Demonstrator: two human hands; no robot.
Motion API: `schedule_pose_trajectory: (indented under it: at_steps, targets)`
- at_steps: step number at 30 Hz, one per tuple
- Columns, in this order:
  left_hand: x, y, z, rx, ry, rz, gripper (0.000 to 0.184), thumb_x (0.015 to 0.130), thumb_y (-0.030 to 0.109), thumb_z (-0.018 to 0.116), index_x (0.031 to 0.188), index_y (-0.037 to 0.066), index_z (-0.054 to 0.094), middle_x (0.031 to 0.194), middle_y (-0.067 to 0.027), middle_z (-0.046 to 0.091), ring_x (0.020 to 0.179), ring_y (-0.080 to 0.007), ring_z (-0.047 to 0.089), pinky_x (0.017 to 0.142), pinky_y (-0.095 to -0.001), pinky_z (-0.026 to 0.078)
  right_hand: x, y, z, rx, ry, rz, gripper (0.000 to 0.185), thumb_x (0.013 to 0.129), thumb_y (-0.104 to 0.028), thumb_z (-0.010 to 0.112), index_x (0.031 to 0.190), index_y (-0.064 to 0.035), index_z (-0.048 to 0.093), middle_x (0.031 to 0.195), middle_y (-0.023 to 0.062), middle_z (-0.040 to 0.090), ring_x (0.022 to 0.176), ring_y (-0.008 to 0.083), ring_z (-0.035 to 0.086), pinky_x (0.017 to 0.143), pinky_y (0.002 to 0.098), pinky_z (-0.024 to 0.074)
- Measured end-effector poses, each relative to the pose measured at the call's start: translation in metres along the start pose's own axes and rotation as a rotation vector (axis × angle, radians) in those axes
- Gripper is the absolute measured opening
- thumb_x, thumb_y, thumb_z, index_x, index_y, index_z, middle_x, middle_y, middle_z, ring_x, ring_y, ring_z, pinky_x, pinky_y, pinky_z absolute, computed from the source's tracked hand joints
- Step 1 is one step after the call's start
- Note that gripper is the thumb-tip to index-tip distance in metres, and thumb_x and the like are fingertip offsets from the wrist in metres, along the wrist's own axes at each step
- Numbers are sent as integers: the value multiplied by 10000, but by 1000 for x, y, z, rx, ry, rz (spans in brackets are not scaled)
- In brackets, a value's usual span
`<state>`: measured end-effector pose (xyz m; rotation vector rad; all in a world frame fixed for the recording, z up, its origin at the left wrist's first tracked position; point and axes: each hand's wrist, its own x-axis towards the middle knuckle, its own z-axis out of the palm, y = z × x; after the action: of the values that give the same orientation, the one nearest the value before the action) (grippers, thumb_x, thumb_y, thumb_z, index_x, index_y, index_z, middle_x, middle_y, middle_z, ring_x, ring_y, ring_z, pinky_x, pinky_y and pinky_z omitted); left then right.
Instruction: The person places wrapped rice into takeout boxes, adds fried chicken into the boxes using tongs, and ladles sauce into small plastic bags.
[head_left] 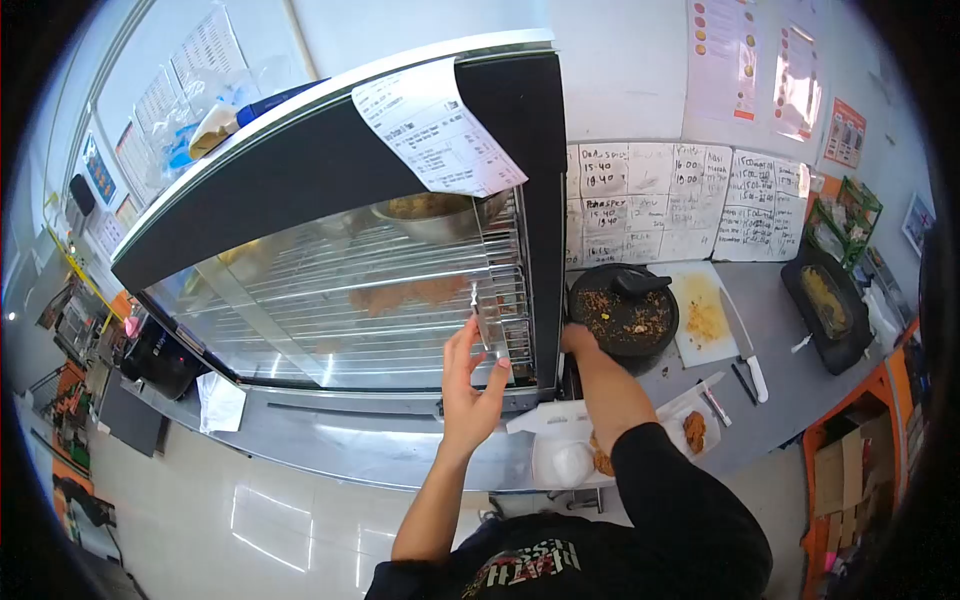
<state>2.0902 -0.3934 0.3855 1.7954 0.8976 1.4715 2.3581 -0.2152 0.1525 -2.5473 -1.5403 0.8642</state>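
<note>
The longest thing before me is the metal counter (750, 428), and on it stands the warming cabinet (300, 205), its glass door (420, 345) facing me, presumably so the food on the wire racks shows. To the right of the cabinet sits the black mortar (640, 346); its pestle (642, 283) rests in it, probably to keep it off the surface. Just beside that lies the cutting board (700, 350), bearing yellowish crumbs. The lunch box (545, 415) lies open near my body, rice (572, 464) and chicken (694, 432) in easy reach. A receipt (440, 130) hangs over the cabinet's front, likely placed for reading at a glance. Along the board's edge is the knife (745, 350), its grip turned towards me.

My left hand (474, 392) is at the door's handle (484, 330), thumb and fingers apart; whether they pinch it I cannot tell. My right hand (576, 338) reaches between cabinet and mortar, its fingers too hidden to judge.
</note>
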Motion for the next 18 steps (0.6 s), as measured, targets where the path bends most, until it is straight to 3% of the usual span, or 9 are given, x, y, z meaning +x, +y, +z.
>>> schedule_pose_trajectory:
  at_steps: [2,4,5,7,8,10,12,15,18]
  targets:
    - [2,0,-1,30,55,18,532,907,107,692,1399,30,505,1241,-142,559,1125,-246,588,926,-380,497,-57,-14,-61,-6,119,-79,526,844,-327,711,1272,-31,634,1419,227,542,1300,369,546,1050,455,476]
    - [11,1,3,91,139,64,407,898,90,701,1285,17,598,1097,-129,638,997,-229,659,846,-356,530,-133,-22,-129,191,227,-15,473,808,-385,760,1086,-7,705,1066,228,713,1066,379,679,925,448,542]
    - [16,-1,5,129,174,98,351,893,80,705,1227,15,620,1026,-121,649,921,-224,668,803,-346,536,-164,-17,-146,283,428,-110,438,812,-366,761,1064,-11,710,1046,230,714,1035,376,687,892,448,548]
    - [24,-11,4,212,246,159,238,884,59,711,1111,10,662,882,-104,671,771,-214,688,717,-327,547,-223,-19,-172,553,815,-352,312,829,-270,762,995,-10,717,991,234,713,947,337,707,802,416,556]
    - [29,-16,4,227,276,246,199,875,21,707,1069,8,664,832,-101,670,679,-208,674,659,-321,547,-262,-33,-187,756,899,-411,286,828,-207,773,1032,-19,703,1000,191,724,930,292,710,747,369,553]
    - [29,-15,1,266,252,230,188,881,20,708,1061,-13,663,870,-112,688,736,-191,699,684,-304,561,-321,-69,-206,1103,1109,-827,327,818,-169,787,1097,-38,679,1034,149,726,899,262,701,723,328,536]
    - [27,-17,0,265,240,229,180,883,12,707,1053,-23,663,884,-118,694,761,-184,710,691,-295,569,-359,-99,-230,930,1359,-1143,418,813,-136,792,1192,-58,635,1031,111,720,877,235,689,724,317,526]
    - [29,-21,3,217,261,267,175,874,-4,704,1044,-17,664,860,-118,678,728,-193,695,656,-299,561,-380,-126,-254,548,1365,-1238,474,824,-87,764,1260,-55,582,969,103,716,897,217,689,745,326,525]
    - [29,-22,1,216,279,296,172,871,-9,700,1039,-10,662,846,-118,665,695,-202,678,631,-302,552,-379,-151,-256,733,1088,-1309,473,846,-33,718,1286,-40,545,897,91,709,869,208,701,785,338,538]
